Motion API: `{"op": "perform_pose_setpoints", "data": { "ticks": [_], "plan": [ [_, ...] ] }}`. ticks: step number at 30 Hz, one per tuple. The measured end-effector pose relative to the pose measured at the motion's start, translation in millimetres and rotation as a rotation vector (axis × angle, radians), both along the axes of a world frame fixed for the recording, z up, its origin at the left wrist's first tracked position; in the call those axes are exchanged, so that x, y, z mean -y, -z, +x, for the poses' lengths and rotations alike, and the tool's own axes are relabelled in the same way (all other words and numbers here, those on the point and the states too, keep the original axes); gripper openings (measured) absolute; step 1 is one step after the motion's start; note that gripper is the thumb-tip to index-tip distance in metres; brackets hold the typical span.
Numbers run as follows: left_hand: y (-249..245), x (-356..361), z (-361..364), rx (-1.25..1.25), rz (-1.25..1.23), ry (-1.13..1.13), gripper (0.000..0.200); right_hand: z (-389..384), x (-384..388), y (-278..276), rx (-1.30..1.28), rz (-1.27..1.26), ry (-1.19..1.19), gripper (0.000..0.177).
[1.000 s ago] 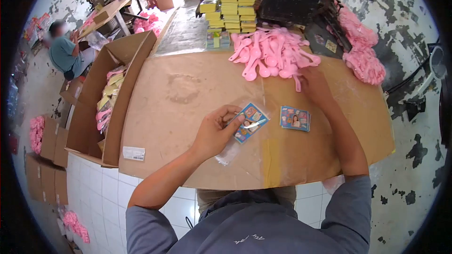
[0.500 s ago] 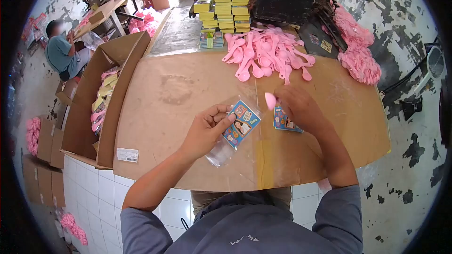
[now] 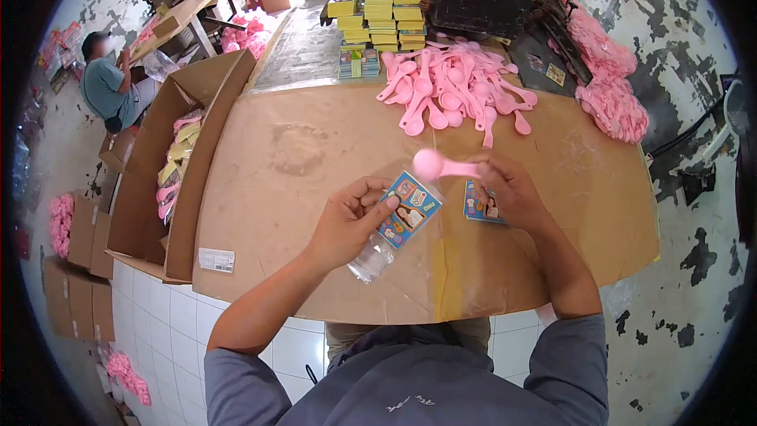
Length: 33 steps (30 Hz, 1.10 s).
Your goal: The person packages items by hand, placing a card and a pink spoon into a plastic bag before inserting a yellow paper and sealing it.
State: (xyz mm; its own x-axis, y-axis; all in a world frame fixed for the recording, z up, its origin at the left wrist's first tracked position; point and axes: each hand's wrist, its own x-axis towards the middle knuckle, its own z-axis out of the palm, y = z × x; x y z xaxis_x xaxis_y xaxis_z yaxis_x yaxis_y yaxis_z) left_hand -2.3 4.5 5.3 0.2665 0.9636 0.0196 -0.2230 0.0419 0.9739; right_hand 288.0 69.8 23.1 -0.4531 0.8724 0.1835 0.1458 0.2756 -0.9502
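Note:
My left hand [image 3: 352, 219] is closed on a clear plastic bag [image 3: 371, 262] with a blue printed card [image 3: 409, 210] showing at its upper part, the thumb lying on the card. In my right hand [image 3: 511, 189] is a pink plastic scoop [image 3: 438, 166], gripped by its handle. The scoop's round bowl points left, just above the card's top corner. Beneath my right hand lie more blue cards [image 3: 479, 203], partly covered by it. A heap of pink scoops [image 3: 453, 87] is spread across the far side of the cardboard-covered table [image 3: 284, 213].
Stacks of yellow-edged cards [image 3: 380, 16] stand behind the heap. On the left, a long cardboard box [image 3: 211, 146] holds bagged pieces. Pink bundles [image 3: 607, 102] hang at the right. Another person [image 3: 110, 83] sits beyond the box. A white label [image 3: 216, 259] is on the table's left corner.
My right hand has brought the pink scoop from near the heap down and left, turning it sideways toward the bag. My left hand keeps its hold on the bag and card.

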Motion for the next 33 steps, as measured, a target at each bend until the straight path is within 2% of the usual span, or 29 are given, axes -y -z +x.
{"op": "perform_pose_setpoints", "data": {
  "ticks": [1, 4, 7, 10, 13, 16, 19, 22, 25, 28, 31, 33],
  "plan": [
    [2, 0, 0, 0.008, -0.001, -0.005, 0.025, -1, 1, 1, -0.125, -0.155, 0.023, 0.024],
    [-1, 1, -1, -0.058, 0.005, -0.017, 0.026, 4, -5, 13, 0.109, 0.033, -0.078, 0.025],
    [1, 0, 1, -0.023, 0.002, -0.016, 0.027, 5, -3, 18, 0.035, -0.071, -0.108, 0.024],
    [1, 1, 0, -0.006, 0.002, -0.04, 0.027, 8, -10, 9, -0.283, -0.237, -0.127, 0.023],
    [1, 1, 1, -0.011, 0.012, -0.022, 0.027, 3, -1, 3, 0.139, -0.059, -0.197, 0.021],
    [0, 2, -1, -0.036, 0.002, -0.022, 0.026, 1, -1, 7, 0.137, 0.177, -0.161, 0.02],
    [0, 1, -1, -0.019, -0.018, -0.027, 0.026, -1, 5, -3, 0.008, -0.006, -0.017, 0.019],
    [2, 1, 1, 0.018, 0.004, 0.0, 0.027, -4, 10, -5, 0.237, 0.26, -0.078, 0.018],
    [7, -1, 1, 0.026, 0.027, 0.014, 0.027, -5, 8, -7, 0.283, 0.088, -0.15, 0.02],
    [5, -1, -3, 0.015, -0.019, 0.005, 0.029, -1, 5, -1, 0.106, 0.166, 0.069, 0.029],
    [-2, -1, -2, 0.037, -0.109, 0.022, 0.032, 3, -1, -2, 0.1, 0.571, 0.069, 0.037],
    [-3, -1, -2, 0.046, -0.15, 0.053, 0.034, 2, 2, -3, 0.181, 0.746, 0.119, 0.032]
  ]
}}
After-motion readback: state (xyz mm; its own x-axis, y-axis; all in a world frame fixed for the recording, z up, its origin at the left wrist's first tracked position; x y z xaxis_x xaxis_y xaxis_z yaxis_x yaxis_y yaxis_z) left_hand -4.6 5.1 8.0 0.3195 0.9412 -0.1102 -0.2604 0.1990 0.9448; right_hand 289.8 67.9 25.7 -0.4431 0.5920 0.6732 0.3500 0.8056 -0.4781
